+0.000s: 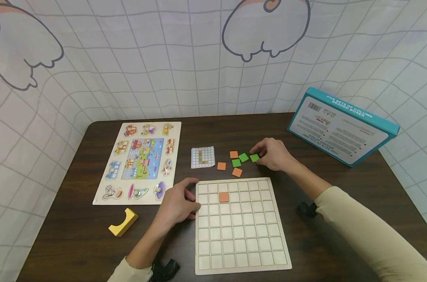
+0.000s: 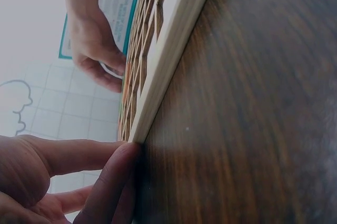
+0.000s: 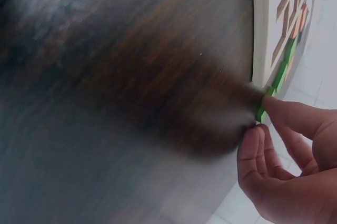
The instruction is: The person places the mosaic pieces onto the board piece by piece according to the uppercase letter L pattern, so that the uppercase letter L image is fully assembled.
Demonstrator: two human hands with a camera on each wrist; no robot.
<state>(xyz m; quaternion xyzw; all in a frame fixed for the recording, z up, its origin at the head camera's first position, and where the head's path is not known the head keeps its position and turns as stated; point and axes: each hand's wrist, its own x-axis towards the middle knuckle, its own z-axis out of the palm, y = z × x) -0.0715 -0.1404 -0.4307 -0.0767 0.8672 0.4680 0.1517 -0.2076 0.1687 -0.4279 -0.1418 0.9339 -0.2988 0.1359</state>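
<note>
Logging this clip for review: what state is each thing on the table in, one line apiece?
grid board: flat on the table, one orange tile seated, other cells empty
left hand: fingers against the board's left edge
right hand: pinching a green tile
loose tiles: flat beside the board
teal box: closed, tilted
peg puzzle: pieces in place
yellow block: lying loose

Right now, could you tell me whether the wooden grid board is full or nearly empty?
Nearly empty: the wooden grid board holds one orange tile; every other cell is bare.
</note>
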